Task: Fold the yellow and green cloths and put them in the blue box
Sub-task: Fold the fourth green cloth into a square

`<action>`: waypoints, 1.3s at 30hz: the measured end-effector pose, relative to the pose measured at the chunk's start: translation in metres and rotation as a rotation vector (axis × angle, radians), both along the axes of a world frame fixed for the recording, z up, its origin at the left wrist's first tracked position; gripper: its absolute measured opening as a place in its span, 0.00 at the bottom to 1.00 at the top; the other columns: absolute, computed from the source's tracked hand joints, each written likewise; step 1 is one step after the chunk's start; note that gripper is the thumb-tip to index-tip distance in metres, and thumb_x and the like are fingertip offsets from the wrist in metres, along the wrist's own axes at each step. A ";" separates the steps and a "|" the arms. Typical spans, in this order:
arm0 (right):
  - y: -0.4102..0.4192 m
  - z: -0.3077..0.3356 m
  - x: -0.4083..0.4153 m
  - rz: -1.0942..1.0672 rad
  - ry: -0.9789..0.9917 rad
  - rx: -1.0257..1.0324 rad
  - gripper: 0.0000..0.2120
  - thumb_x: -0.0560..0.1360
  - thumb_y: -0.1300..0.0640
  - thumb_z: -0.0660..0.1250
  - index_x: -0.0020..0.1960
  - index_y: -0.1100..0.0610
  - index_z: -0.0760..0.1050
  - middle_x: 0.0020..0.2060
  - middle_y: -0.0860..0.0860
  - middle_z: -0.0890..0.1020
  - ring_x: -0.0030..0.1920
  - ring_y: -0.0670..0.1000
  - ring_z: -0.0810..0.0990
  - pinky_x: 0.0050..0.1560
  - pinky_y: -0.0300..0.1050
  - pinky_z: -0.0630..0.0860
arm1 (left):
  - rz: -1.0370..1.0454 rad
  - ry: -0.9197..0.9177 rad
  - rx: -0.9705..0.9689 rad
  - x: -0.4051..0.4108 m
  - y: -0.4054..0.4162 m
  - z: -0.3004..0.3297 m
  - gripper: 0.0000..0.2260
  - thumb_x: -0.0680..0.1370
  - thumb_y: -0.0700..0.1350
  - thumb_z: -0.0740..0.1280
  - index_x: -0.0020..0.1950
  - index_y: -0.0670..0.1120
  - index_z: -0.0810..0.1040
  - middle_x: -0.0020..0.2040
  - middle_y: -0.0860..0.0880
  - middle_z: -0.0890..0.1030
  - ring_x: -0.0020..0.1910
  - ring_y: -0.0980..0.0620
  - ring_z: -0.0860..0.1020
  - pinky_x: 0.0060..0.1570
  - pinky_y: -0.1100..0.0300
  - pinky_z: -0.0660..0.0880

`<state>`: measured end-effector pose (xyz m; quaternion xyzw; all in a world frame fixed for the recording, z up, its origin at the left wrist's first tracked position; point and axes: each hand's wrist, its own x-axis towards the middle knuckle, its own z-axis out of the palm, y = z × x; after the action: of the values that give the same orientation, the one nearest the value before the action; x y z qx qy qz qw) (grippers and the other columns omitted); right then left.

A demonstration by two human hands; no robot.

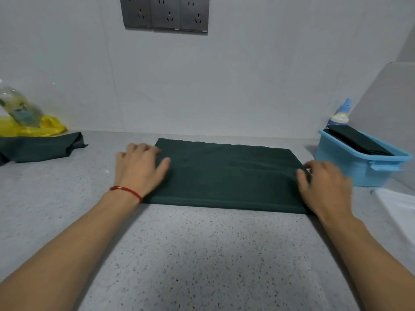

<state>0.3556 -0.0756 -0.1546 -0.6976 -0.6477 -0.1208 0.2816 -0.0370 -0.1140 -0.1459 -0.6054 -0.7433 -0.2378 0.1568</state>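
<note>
Head view is showing both hands lying flat, fingers loose, left hand and right hand pressing the ends of the green cloth on the surface. Lifting unevenly risks skewing the fold. Beyond, the blue box is waiting.

Dark green cloth — light blue box — speckled grey counter.

Both hands are resting on a green cloth on the counter. The left hand is lying flat; the right hand is touching its right edge.
</note>
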 end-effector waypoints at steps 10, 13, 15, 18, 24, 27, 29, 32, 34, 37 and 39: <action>0.003 -0.022 -0.112 0.604 -0.183 -0.440 0.29 0.85 0.41 0.44 0.84 0.50 0.49 0.83 0.47 0.48 0.82 0.47 0.44 0.81 0.54 0.44 | -0.321 0.081 -0.459 0.103 0.012 -0.035 0.28 0.82 0.65 0.43 0.82 0.62 0.48 0.83 0.55 0.47 0.82 0.46 0.44 0.76 0.32 0.41; 0.007 -0.036 -0.111 0.583 -0.241 -0.518 0.29 0.85 0.40 0.41 0.84 0.49 0.44 0.83 0.45 0.44 0.82 0.46 0.41 0.81 0.54 0.39 | -0.308 0.042 -0.562 0.098 0.017 -0.040 0.29 0.81 0.67 0.42 0.81 0.64 0.44 0.83 0.57 0.44 0.82 0.47 0.42 0.76 0.33 0.39; 0.009 -0.036 -0.109 0.568 -0.232 -0.514 0.30 0.85 0.39 0.41 0.84 0.48 0.43 0.83 0.44 0.44 0.82 0.45 0.40 0.81 0.53 0.39 | -0.308 0.049 -0.565 0.098 0.020 -0.041 0.29 0.80 0.68 0.40 0.81 0.65 0.42 0.83 0.58 0.42 0.82 0.47 0.40 0.76 0.33 0.39; 0.010 -0.035 -0.106 0.519 -0.216 -0.544 0.33 0.82 0.34 0.39 0.83 0.47 0.41 0.82 0.43 0.42 0.81 0.46 0.39 0.81 0.54 0.38 | -0.290 0.043 -0.606 0.093 0.022 -0.040 0.30 0.77 0.72 0.39 0.79 0.68 0.39 0.82 0.59 0.40 0.82 0.45 0.39 0.76 0.34 0.37; 0.022 -0.032 -0.036 0.277 -0.160 -0.600 0.35 0.82 0.33 0.39 0.83 0.49 0.40 0.82 0.48 0.41 0.82 0.49 0.39 0.81 0.53 0.40 | -0.118 -0.013 -0.600 0.022 0.024 -0.040 0.27 0.80 0.70 0.40 0.78 0.70 0.40 0.82 0.59 0.41 0.82 0.45 0.41 0.77 0.37 0.39; 0.025 -0.028 0.008 0.141 -0.113 -0.622 0.34 0.83 0.36 0.39 0.84 0.52 0.41 0.83 0.51 0.42 0.82 0.50 0.41 0.81 0.54 0.43 | -0.023 -0.031 -0.603 -0.012 0.025 -0.037 0.27 0.81 0.67 0.41 0.80 0.67 0.41 0.83 0.55 0.43 0.82 0.45 0.43 0.79 0.41 0.43; 0.023 -0.029 0.014 0.131 -0.117 -0.626 0.34 0.84 0.37 0.39 0.84 0.53 0.41 0.83 0.52 0.43 0.82 0.51 0.42 0.81 0.53 0.43 | -0.015 -0.029 -0.603 -0.014 0.024 -0.038 0.27 0.82 0.66 0.41 0.81 0.66 0.42 0.84 0.53 0.44 0.82 0.45 0.43 0.79 0.42 0.43; 0.015 -0.029 0.012 0.134 -0.146 -0.618 0.33 0.84 0.38 0.39 0.83 0.53 0.40 0.83 0.52 0.43 0.82 0.51 0.42 0.81 0.55 0.42 | -0.013 -0.039 -0.595 -0.008 0.014 -0.038 0.27 0.81 0.67 0.40 0.81 0.66 0.42 0.83 0.54 0.44 0.82 0.46 0.43 0.78 0.41 0.42; 0.007 -0.029 0.014 0.136 -0.146 -0.615 0.33 0.84 0.37 0.39 0.83 0.53 0.40 0.83 0.52 0.42 0.82 0.52 0.42 0.81 0.55 0.42 | -0.005 -0.049 -0.585 -0.007 0.004 -0.038 0.27 0.80 0.67 0.40 0.80 0.67 0.42 0.83 0.54 0.44 0.82 0.46 0.43 0.78 0.41 0.42; -0.010 -0.028 0.017 0.135 -0.152 -0.624 0.34 0.84 0.37 0.39 0.83 0.52 0.40 0.83 0.52 0.42 0.82 0.52 0.42 0.81 0.55 0.42 | -0.001 -0.055 -0.595 -0.005 -0.014 -0.035 0.27 0.80 0.68 0.40 0.80 0.67 0.42 0.84 0.53 0.44 0.82 0.46 0.42 0.78 0.40 0.41; -0.021 -0.028 0.019 0.137 -0.147 -0.618 0.34 0.83 0.37 0.39 0.83 0.52 0.40 0.83 0.52 0.43 0.82 0.52 0.42 0.81 0.55 0.42 | 0.006 -0.056 -0.597 -0.003 -0.027 -0.034 0.28 0.80 0.68 0.40 0.80 0.67 0.43 0.84 0.53 0.44 0.82 0.46 0.42 0.78 0.40 0.41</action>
<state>0.3744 -0.0968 -0.1828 -0.6944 -0.7176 0.0508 0.0166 -0.0401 -0.1408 -0.1804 -0.6158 -0.7861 -0.0247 -0.0480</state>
